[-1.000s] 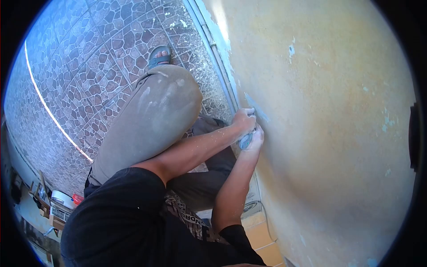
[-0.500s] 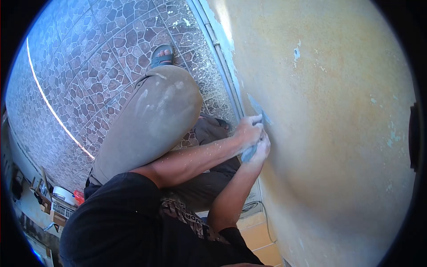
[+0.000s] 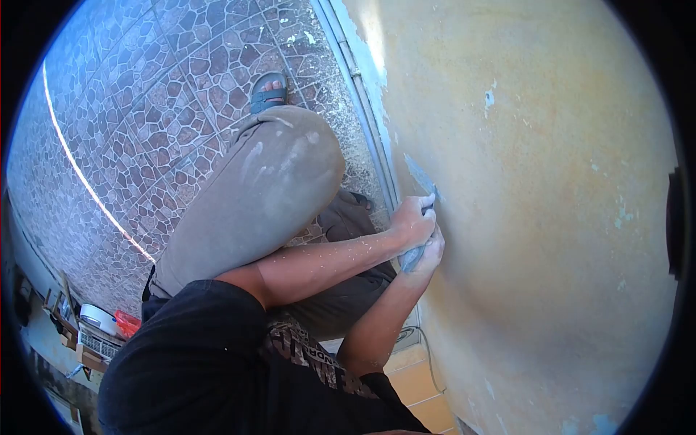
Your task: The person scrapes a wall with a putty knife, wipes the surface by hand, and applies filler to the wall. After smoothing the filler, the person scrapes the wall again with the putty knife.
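My left hand point(image 3: 413, 222) and my right hand point(image 3: 433, 252) are closed together, one just above the other, against the yellowish wall point(image 3: 536, 217). Between them they hold what looks like a scraper point(image 3: 412, 259). Its blue-grey handle end shows below my left hand, while its blade is mostly hidden by my fingers. White dust coats the fingers of both hands. Right by my fingertips, a bare bluish patch point(image 3: 419, 174) shows where the wall's paint is gone.
Grey pipes point(image 3: 366, 109) run along the wall's foot. My bent knee point(image 3: 304, 138) and sandalled foot point(image 3: 268, 93) are on the stone-patterned floor point(image 3: 167, 109). A cable point(image 3: 429, 355) hangs near orange tiles point(image 3: 420, 384). A white round container point(image 3: 98, 317) and red plastic point(image 3: 127, 324) sit at lower left.
Both hands have shifted only slightly along the wall, still gripping the scraper. My knee appears a little further right, as the whole view has moved somewhat.
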Demonstrator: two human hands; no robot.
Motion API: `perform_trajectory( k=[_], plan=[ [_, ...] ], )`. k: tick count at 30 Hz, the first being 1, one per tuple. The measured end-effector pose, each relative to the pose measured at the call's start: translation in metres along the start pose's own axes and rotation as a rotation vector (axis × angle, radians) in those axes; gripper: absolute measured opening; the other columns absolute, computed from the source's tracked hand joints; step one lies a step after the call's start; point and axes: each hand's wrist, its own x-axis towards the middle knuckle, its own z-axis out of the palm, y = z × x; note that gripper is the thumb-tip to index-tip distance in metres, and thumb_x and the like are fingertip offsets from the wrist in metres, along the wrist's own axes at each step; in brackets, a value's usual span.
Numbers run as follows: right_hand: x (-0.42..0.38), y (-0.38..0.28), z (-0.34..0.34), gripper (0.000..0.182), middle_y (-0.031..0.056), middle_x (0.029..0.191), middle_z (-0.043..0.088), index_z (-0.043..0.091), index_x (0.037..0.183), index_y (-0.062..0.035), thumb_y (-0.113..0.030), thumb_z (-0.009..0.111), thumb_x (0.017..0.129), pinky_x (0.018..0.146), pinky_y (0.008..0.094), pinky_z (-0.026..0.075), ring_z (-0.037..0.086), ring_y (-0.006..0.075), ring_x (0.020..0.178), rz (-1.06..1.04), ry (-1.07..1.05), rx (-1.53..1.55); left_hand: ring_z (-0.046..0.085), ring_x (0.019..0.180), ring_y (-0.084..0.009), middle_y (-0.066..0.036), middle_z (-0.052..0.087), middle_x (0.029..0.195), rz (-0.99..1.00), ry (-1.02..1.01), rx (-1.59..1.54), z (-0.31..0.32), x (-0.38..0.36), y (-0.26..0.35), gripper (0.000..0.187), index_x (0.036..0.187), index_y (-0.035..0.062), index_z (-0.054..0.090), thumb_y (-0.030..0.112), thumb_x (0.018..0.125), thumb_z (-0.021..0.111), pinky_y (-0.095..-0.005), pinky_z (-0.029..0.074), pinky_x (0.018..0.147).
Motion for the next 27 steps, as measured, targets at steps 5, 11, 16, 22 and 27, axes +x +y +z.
perform_trajectory(
  k=[5,11,16,22,27],
  plan=[
    [0.078,0.022,-0.059,0.046,0.0177,0.114,0.06,0.048,0.129,0.0045,-0.027,0.036,0.098,0.091,0.0408,0.05,0.062,0.0277,0.104,-0.093,-0.544,-0.007,0.067,0.066,-0.0181,-0.021,0.07,0.088,-0.158,0.1,-0.018,0.004,0.038,-0.004,0.048,0.13,-0.0067,0.053,0.009,0.085,0.049,-0.0315,0.053,0.061],
    [0.025,0.005,-0.034,0.032,0.0116,0.094,0.058,0.055,0.109,-0.0011,-0.025,0.036,0.099,0.075,0.0339,0.05,0.06,0.0196,0.084,-0.406,-0.152,-0.618,0.066,0.058,-0.0172,-0.019,0.07,0.085,0.309,0.189,0.105,0.012,0.016,-0.029,0.044,0.126,-0.0062,0.056,0.011,0.086,0.052,-0.0299,0.053,0.056],
    [0.062,0.024,-0.064,0.034,0.0109,0.099,0.063,0.057,0.113,0.0013,-0.025,0.043,0.097,0.078,0.0351,0.053,0.064,0.0233,0.087,0.076,-0.503,0.388,0.062,0.051,-0.0148,-0.013,0.067,0.07,-0.085,-0.014,-0.011,-0.005,0.023,-0.002,0.042,0.125,-0.0069,0.056,0.006,0.086,0.05,-0.0296,0.05,0.05],
    [0.029,0.021,0.001,0.032,0.0102,0.095,0.063,0.059,0.11,0.0017,-0.023,0.043,0.097,0.072,0.0324,0.054,0.065,0.0211,0.081,-0.219,-0.042,-0.314,0.06,0.051,-0.0144,-0.013,0.064,0.069,-0.174,-0.04,-0.182,-0.011,0.029,-0.008,0.045,0.13,-0.0073,0.052,0.004,0.086,0.048,-0.0273,0.048,0.046],
    [0.081,0.02,-0.04,0.039,0.0156,0.107,0.064,0.058,0.119,0.0029,-0.025,0.046,0.094,0.081,0.0361,0.054,0.065,0.0232,0.092,0.163,-0.103,-0.173,0.061,0.052,-0.0166,-0.014,0.065,0.071,0.299,0.227,0.261,0.008,0.05,-0.062,0.043,0.126,-0.0086,0.055,0.003,0.085,0.048,-0.0288,0.047,0.047]
  ],
)
